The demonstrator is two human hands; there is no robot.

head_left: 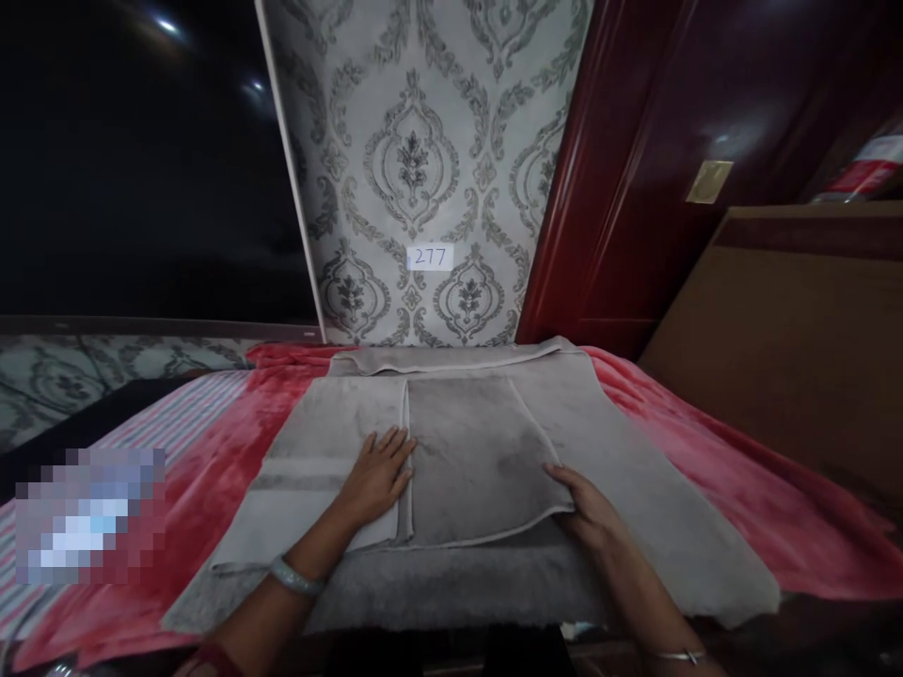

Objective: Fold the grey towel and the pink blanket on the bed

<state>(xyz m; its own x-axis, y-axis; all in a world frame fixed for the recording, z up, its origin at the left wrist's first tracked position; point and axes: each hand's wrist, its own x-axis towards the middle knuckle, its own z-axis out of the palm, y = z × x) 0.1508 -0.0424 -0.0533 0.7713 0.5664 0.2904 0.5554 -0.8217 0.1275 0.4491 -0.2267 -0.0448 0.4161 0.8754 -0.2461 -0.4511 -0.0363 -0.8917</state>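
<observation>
Bed (pixel 712 489) under red blanket (pixel 232 442) — grey towel (pixel 635 489) spread flat on top

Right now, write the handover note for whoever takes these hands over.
Left hand: flat, open, pressing the folded grey towel near its left seam.
Right hand: fingers on the lower right corner of the top flap; grip unclear.
Towel lies on the red blanket, another grey piece behind it.
Done: both sides folded inward, overlapping.
Left: the long strip is not folded up lengthwise.

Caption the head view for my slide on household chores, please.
Left hand flat on a grey towel, right hand gripping its folded edge, over a red blanket.
</observation>
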